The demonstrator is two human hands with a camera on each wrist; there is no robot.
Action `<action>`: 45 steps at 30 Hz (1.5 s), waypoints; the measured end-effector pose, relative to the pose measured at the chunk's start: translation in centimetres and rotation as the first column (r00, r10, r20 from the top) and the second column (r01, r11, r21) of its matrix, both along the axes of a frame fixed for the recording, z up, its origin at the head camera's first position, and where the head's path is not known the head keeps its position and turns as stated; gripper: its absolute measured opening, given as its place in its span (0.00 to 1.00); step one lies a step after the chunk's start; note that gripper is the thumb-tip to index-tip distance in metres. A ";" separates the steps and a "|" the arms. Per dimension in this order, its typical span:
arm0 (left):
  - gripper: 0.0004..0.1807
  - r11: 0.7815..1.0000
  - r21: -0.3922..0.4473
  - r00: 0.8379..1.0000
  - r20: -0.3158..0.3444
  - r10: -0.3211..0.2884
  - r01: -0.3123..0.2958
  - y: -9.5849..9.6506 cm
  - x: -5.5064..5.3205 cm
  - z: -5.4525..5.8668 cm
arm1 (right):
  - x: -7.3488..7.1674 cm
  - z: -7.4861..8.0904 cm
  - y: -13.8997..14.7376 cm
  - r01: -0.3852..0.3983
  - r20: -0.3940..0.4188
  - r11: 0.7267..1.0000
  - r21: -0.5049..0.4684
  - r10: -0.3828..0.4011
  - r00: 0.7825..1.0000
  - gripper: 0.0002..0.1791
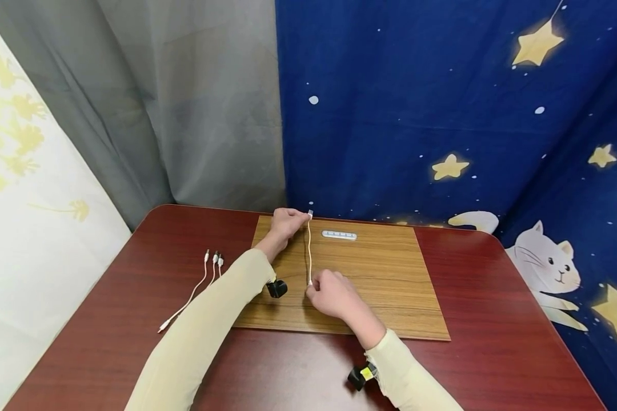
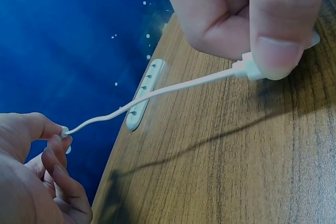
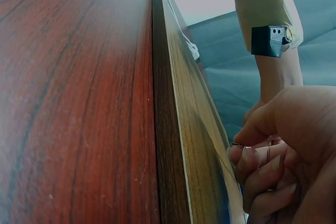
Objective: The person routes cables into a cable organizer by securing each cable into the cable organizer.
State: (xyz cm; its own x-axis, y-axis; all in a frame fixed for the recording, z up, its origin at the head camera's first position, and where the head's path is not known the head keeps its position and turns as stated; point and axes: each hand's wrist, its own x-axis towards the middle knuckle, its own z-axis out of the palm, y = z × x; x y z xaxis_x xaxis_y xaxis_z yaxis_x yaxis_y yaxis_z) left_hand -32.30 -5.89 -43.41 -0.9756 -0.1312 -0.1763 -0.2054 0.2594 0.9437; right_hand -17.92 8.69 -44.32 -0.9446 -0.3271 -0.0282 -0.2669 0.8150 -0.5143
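Observation:
A short white USB cable [image 1: 309,251] is stretched between the two hands above a wood-grain board. Its far end, with a metal plug, is pinched by my left hand [image 1: 287,222] near the board's back edge. At the near end, my right hand [image 1: 334,294] pinches a white connector [image 2: 245,68] between thumb and finger; the connector's tip is mostly hidden by the fingers. A white slotted cable holder [image 1: 339,234] lies on the board, right of the left hand. The left wrist view shows the holder's slots behind the cable.
The wood-grain board [image 1: 380,285] lies on a dark red table [image 1: 267,365]. More white cables [image 1: 192,294] lie left of the board, partly covered by the left sleeve. Grey and blue curtains [image 1: 370,114] hang behind the table.

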 end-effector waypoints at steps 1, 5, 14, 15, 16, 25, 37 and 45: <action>0.07 1.000 -0.001 1.000 0.000 -0.001 0.001 0.0 0.0 0.0 | 0.0 0.0 0.0 -0.001 0.001 1.000 0.000 0.001 1.000 0.18; 0.08 1.000 -0.003 1.000 -0.001 -0.010 0.010 0.2 -0.2 -0.3 | 0.0 0.0 0.1 -0.001 0.000 1.000 0.004 0.001 1.000 0.19; 0.08 0.999 -0.042 1.000 -0.012 -0.013 0.013 0.5 -0.5 -0.6 | 0.2 -0.3 0.3 -0.001 -0.001 1.000 -0.007 0.001 1.000 0.17; 0.08 0.999 -0.046 1.000 -0.011 -0.014 0.014 0.5 -0.5 -0.6 | 0.3 -0.3 0.3 -0.001 -0.004 1.000 -0.010 0.001 1.000 0.17; 0.08 0.999 -0.046 1.000 -0.010 -0.017 0.016 0.6 -0.5 -0.6 | 0.3 -0.3 0.4 -0.001 -0.007 1.000 -0.015 0.001 1.000 0.17; 0.08 0.998 -0.051 0.999 0.010 -0.039 0.039 1.3 -1.0 -1.0 | 0.0 0.1 0.9 0.016 0.001 1.000 -0.007 -0.016 1.000 0.18; 0.08 0.990 -0.126 0.998 0.014 -0.056 0.058 2.2 -1.1 -1.1 | -0.3 0.4 1.4 0.042 0.012 0.999 0.015 -0.042 0.999 0.18; 0.09 0.984 -0.170 0.998 -0.036 -0.053 0.046 2.5 -0.7 -1.4 | -0.5 0.6 1.6 0.056 0.027 0.997 0.046 -0.057 0.998 0.17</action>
